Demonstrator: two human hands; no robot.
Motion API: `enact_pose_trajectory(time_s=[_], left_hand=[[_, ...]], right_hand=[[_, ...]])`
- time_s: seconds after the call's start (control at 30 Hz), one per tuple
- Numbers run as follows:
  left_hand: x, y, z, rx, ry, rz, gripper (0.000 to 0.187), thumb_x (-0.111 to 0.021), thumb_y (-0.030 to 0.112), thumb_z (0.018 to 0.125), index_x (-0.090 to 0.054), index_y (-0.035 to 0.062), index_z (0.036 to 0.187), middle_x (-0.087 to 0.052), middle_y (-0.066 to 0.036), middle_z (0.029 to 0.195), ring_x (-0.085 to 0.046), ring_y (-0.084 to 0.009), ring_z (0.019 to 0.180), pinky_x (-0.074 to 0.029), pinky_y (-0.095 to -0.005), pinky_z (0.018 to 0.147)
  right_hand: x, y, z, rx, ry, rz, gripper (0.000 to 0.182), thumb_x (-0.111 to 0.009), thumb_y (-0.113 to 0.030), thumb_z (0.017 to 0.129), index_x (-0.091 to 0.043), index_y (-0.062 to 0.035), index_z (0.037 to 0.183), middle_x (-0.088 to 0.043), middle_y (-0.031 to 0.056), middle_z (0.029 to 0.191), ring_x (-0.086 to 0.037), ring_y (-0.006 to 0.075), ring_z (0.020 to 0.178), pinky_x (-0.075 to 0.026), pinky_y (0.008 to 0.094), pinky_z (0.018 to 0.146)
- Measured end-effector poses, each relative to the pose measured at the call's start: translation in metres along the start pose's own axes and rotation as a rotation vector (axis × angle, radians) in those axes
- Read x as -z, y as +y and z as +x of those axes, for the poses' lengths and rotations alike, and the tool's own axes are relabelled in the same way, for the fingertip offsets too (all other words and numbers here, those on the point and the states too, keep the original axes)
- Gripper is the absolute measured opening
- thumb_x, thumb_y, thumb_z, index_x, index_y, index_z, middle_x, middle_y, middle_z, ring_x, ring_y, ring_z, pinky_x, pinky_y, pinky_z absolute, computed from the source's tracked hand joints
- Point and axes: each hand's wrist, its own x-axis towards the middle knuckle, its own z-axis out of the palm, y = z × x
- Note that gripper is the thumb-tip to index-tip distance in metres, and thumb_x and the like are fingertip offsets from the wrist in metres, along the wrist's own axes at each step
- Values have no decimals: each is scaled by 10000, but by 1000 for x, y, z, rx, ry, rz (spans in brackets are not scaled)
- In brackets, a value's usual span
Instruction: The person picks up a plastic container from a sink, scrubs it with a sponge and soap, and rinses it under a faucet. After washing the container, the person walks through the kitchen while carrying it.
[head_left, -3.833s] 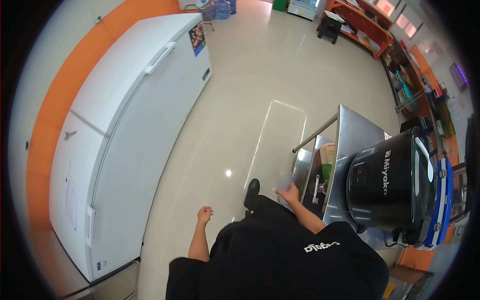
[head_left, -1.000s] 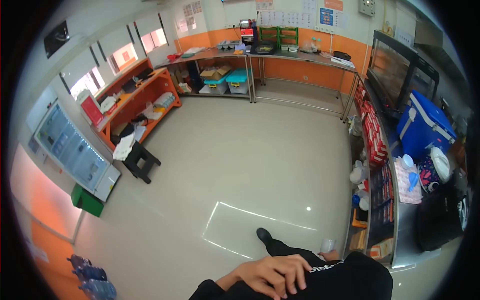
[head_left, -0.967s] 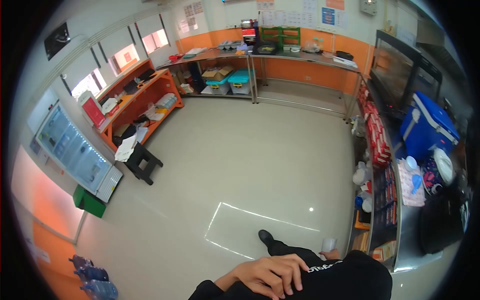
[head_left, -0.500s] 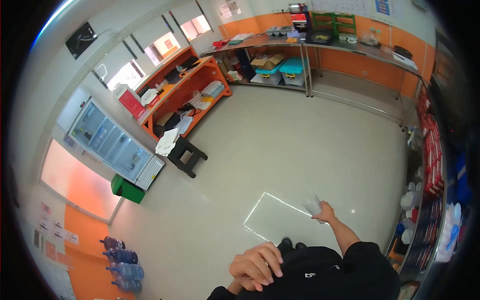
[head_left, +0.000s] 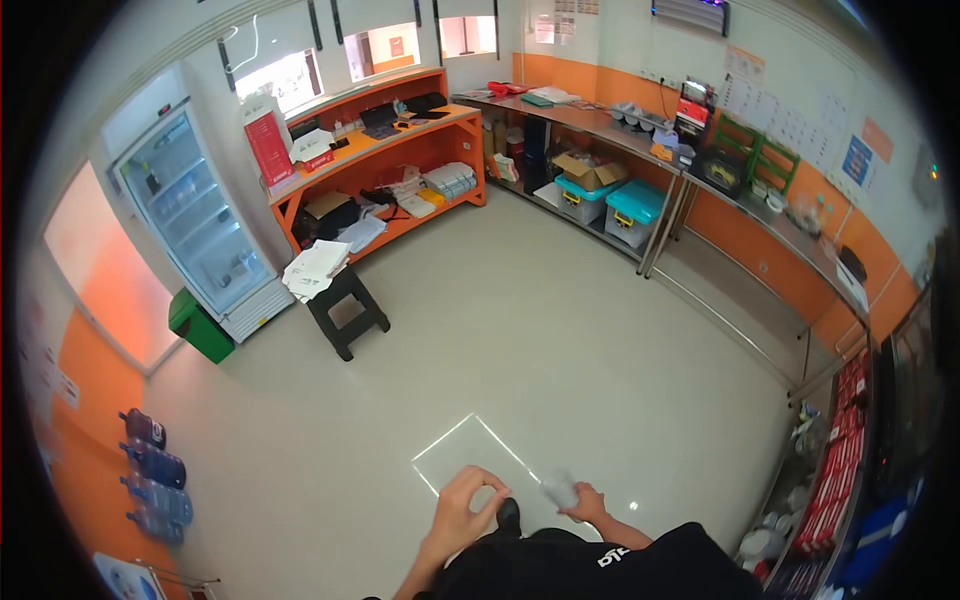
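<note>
My right hand [head_left: 588,503] is wrapped round a clear plastic cup [head_left: 558,490], held tilted in front of my body at the lower centre; motion blurs the cup. My left hand [head_left: 465,510] is raised left of it, its fingers curled in and the index fingertip close to the thumb. Nothing shows in that hand. Below it the toe of a black shoe [head_left: 509,516] stands on the tiled floor.
A black stool [head_left: 350,310] with papers on it stands ahead left, near an orange counter [head_left: 460,130] and a glass-door fridge [head_left: 200,220]. Steel tables [head_left: 740,205] line the back right. Shelves with red boxes [head_left: 835,470] run along my right. Water jugs [head_left: 155,465] lie at left.
My view has turned to the right, so the room has shifted left. The cup stays in my right hand. My left hand has risen, its thumb and index finger now drawn together.
</note>
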Motion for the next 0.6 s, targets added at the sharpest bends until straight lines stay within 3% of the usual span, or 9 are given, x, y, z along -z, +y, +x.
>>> enact_pose_trajectory(time_s=[0.07,0.1,0.13,0.2,0.33,0.4,0.47,0.5,0.6], left_hand=[[8,-26,27,154,-35,131,61,-604,20,797,-557,-4,766,-594,-100,770,-603,-209,766,-476,-309,726],[13,-34,42,243,13,-213,56,-584,31,818,-549,-8,797,-592,-90,778,-596,-188,780,-470,-303,741],[22,-39,56,332,70,-546,59,-563,41,839,-541,-12,827,-590,-80,787,-590,-168,794,-464,-297,756],[31,-44,90,182,113,-524,65,-515,59,869,-512,2,838,-578,-89,811,-572,-164,809,-445,-303,774],[40,-70,144,166,58,-420,74,-531,73,862,-523,0,866,-584,-94,828,-573,-166,827,-447,-304,769],[39,-96,177,155,62,-410,87,-545,80,854,-529,2,890,-588,-99,836,-575,-168,830,-448,-298,763],[42,-126,188,179,-128,105,186,-573,151,845,-535,32,982,-604,-123,891,-592,-223,852,-459,-320,768],[46,-144,194,186,-108,106,186,-573,151,845,-535,32,982,-604,-123,891,-592,-223,852,-459,-320,768],[64,-213,196,511,-676,654,445,-562,375,834,-504,46,1128,-587,-164,1040,-553,-330,987,-442,-411,842]], right_hand=[[-4,14,56,-312,352,269,748,-800,-512,452,-549,-10,946,-598,142,883,-594,286,813,-465,409,697],[-15,27,76,-417,491,365,728,-810,-508,437,-550,0,889,-607,141,797,-605,284,734,-480,381,629],[-4,24,89,-563,535,391,695,-816,-507,436,-534,-9,828,-603,128,729,-599,277,667,-477,386,579],[4,29,113,-658,518,351,699,-818,-503,436,-522,-10,833,-599,126,713,-593,285,637,-473,382,557],[37,-9,129,-651,251,77,788,-820,-464,442,-512,-4,1003,-565,170,1016,-561,301,952,-448,465,792],[23,-11,149,-629,105,89,808,-836,-398,438,-495,-56,1085,-523,133,1127,-467,311,1104,-344,583,897],[27,-27,176,-669,39,111,813,-840,-385,444,-489,-66,1105,-520,139,1132,-459,326,1114,-339,592,901],[38,-28,201,-653,33,97,813,-840,-385,444,-489,-66,1105,-520,139,1132,-459,326,1114,-339,592,901],[60,-37,268,-648,74,117,831,-826,-438,443,-496,-51,1101,-542,154,1099,-501,329,1068,-396,538,856]])
